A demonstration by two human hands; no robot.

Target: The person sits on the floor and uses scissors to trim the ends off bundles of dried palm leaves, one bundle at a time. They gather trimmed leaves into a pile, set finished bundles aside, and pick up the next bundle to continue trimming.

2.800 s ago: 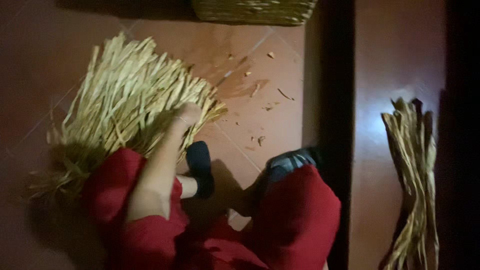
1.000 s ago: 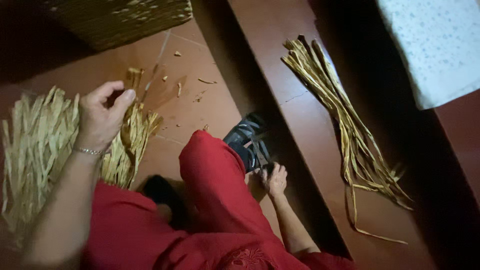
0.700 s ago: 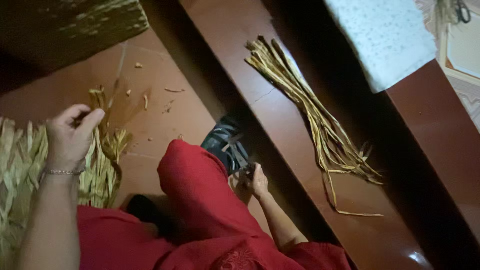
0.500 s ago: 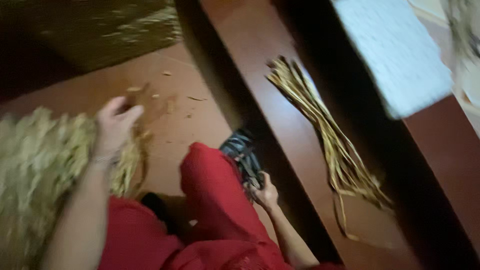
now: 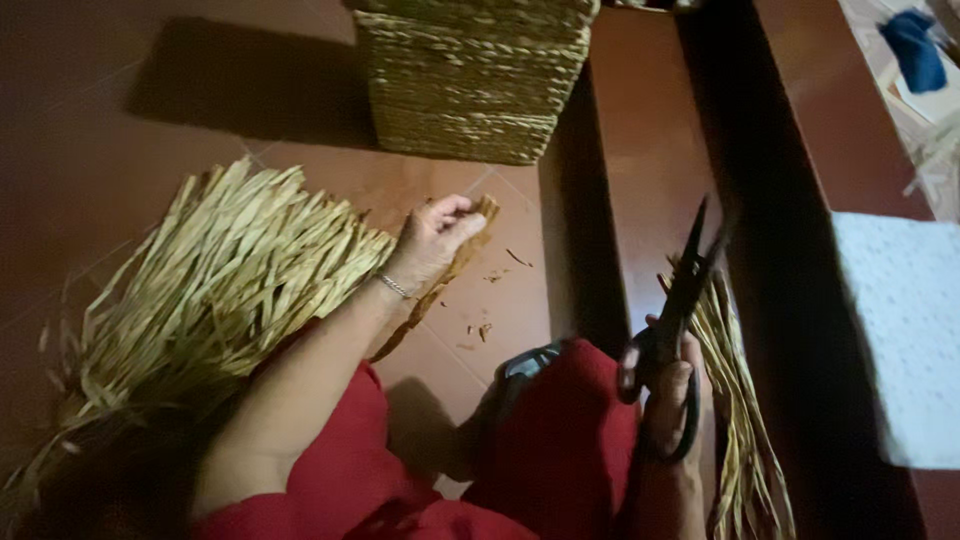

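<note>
— Straw-coloured, flat and papery: what is that strip (image 5: 455, 262) the left hand (image 5: 430, 245) has?

— One dried leaf strip, brownish, pinched between thumb and curled fingers. It runs slantwise under the hand, just to the right of the big fan of strips (image 5: 215, 290) on the floor.

— And that fan itself?

— Pale yellow ribbons, stiff and ragged at the tips, spread wide across the floor and gathered toward the person's knee. A thin metal bracelet (image 5: 393, 286) sits on the wrist beside it.

— The right hand (image 5: 668, 395)?

— Closed through the loops of dark scissors (image 5: 675, 310), blades up and slightly parted. That is well to the right of the fan, over a raised step. A second, narrower bundle (image 5: 735, 420) of the same strips lies along that step, just beside the scissors.

— Anything beyond the fan?

— A square woven basket (image 5: 470, 85), coarse plaited rows, stands above and right of it. Small scraps (image 5: 485, 330) dot the floor (image 5: 120, 120) between, which is smooth reddish-brown tile. Red cloth (image 5: 560, 440) covers the legs. Far right of the fan lies a white speckled sheet (image 5: 900, 340).
</note>
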